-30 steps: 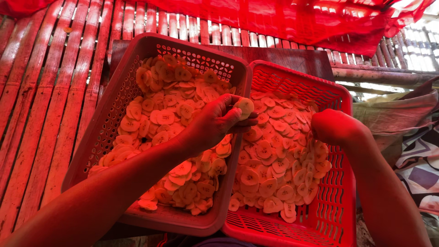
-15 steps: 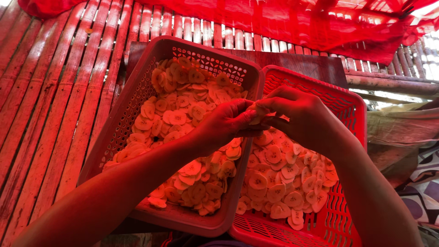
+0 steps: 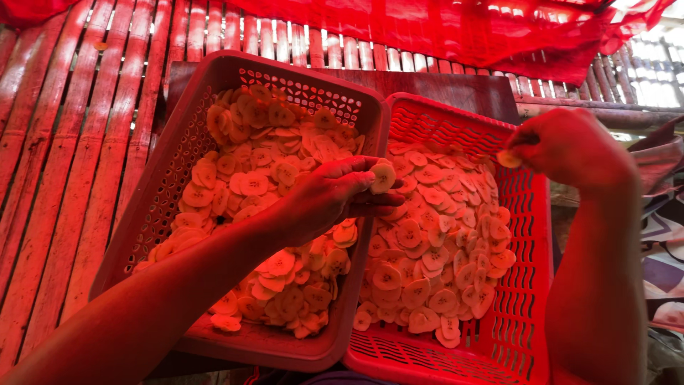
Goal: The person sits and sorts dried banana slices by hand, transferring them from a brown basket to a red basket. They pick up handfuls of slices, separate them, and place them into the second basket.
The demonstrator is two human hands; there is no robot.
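Red light: tints the whole frame, cast through a red cloth (image 3: 456, 32) hung across the top
Left hand: left hand (image 3: 331, 196) reaches in from the lower left and hovers over the seam where the two baskets meet, fingers curled, pinching one round slice (image 3: 382, 177) at the fingertips
Right hand: right hand (image 3: 570, 146) is raised over the far right rim of the right basket, closed into a loose fist, gripping a small slice (image 3: 509, 158) at its left edge
Risk, dropped slice: judging by the light fingertip grips, either slice could slip; the right one sits close to the outer rim, so it might fall outside the basket
Risk, mixing: the left hand's slice hangs right above the shared rims, so a loose grip could drop it into either basket
Risk, tipping: I judge that a forearm pressing on the near rim could tilt the left basket and spill slices
Left basket: pale pink plastic basket (image 3: 146, 214) with perforated walls, left of centre, heaped with thin round slices, likely banana chips (image 3: 263, 178)
Right basket: bright red slotted basket (image 3: 531, 299), touching the pink one, holding a flatter layer of the same slices (image 3: 434, 249), with bare floor at its near edge
Underneath: bamboo slats (image 3: 57, 178) run along the left side
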